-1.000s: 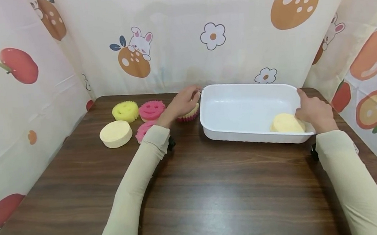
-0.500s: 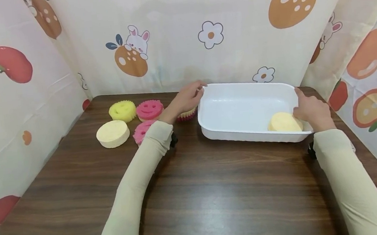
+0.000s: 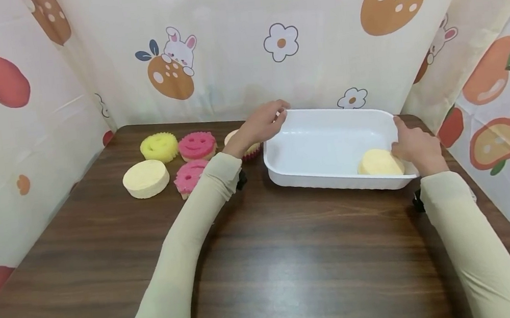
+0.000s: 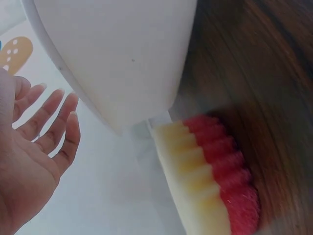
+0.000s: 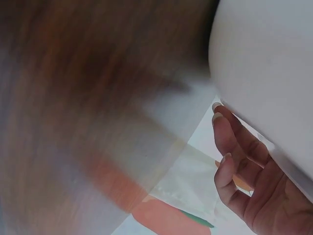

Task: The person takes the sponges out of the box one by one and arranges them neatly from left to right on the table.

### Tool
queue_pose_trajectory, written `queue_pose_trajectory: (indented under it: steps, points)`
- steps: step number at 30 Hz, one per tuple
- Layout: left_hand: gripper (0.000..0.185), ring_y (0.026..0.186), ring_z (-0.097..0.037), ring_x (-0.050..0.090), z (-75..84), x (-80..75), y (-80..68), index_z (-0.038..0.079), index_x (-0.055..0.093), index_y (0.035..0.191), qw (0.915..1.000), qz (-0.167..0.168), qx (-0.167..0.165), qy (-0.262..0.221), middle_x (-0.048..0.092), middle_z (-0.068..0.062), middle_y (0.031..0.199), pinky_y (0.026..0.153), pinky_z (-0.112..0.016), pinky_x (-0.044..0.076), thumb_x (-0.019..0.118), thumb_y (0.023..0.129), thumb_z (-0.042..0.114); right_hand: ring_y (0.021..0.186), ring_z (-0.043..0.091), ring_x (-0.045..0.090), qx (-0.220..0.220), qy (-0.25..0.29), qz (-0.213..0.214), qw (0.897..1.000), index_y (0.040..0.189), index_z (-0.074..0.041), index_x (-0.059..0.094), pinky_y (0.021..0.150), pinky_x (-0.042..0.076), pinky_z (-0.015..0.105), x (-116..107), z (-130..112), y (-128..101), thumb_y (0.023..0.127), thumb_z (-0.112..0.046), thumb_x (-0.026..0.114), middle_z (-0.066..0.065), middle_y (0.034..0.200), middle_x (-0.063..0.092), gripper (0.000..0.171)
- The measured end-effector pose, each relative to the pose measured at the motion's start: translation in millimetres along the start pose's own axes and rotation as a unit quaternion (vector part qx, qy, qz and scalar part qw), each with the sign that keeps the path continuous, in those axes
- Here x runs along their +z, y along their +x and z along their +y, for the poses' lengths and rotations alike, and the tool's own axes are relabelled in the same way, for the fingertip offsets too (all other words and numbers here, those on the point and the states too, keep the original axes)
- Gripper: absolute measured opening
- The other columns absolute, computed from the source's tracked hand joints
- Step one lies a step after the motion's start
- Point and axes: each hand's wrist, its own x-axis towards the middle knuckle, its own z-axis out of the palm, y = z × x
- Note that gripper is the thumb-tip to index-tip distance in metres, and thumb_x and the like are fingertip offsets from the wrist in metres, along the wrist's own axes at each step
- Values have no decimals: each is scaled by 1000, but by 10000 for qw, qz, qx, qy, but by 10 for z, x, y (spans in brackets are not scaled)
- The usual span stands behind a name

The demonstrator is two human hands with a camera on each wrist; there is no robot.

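Note:
A white rectangular tray (image 3: 327, 144) stands at the table's back right, with a pale yellow round sponge (image 3: 381, 162) inside its front right corner. My left hand (image 3: 263, 122) is at the tray's back left corner, and its fingers (image 4: 54, 117) look loose and spread beside the rim. On the tray's right rim my right hand (image 3: 419, 151) grips, thumb on the inner side and fingers (image 5: 225, 132) outside under the edge. Below my left wrist a two-layer red and cream sponge (image 4: 205, 171) sits against the tray; the arm hides part of it in the head view.
Left of the tray lie a yellow smiley sponge (image 3: 159, 147), a pink smiley sponge (image 3: 197, 145), another pink sponge (image 3: 189, 176) partly behind my sleeve, and a pale yellow round sponge (image 3: 146, 178). A patterned cloth (image 3: 230, 43) hangs behind the table (image 3: 293, 268).
My left hand has shifted right along the back left corner of the tray, uncovering more of the sponges behind the arm. My right hand stays on the right rim. The head view has shifted slightly.

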Motion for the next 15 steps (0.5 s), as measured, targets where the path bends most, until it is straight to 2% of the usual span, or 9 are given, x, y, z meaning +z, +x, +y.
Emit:
queue_pose_trajectory:
  steps: [5, 15]
  points:
    - [43, 130, -19, 52, 97, 18, 51, 14, 44, 145, 9998, -80, 183, -11, 54, -6, 143, 111, -35, 43, 33, 108, 31, 114, 61, 46, -48, 13, -32, 10000, 159, -10, -2, 91, 35, 77, 26, 14, -20, 94, -25, 45, 42, 135, 40, 81]
    - [43, 130, -17, 52, 272, 11, 160, 15, 41, 147, 9994, -233, 187, 168, 53, -5, 144, 110, -32, 43, 34, 108, 31, 111, 60, 49, -80, -6, 22, 10000, 159, -9, -1, 90, 37, 76, -1, 11, -4, 95, -24, 46, 43, 132, 42, 81]
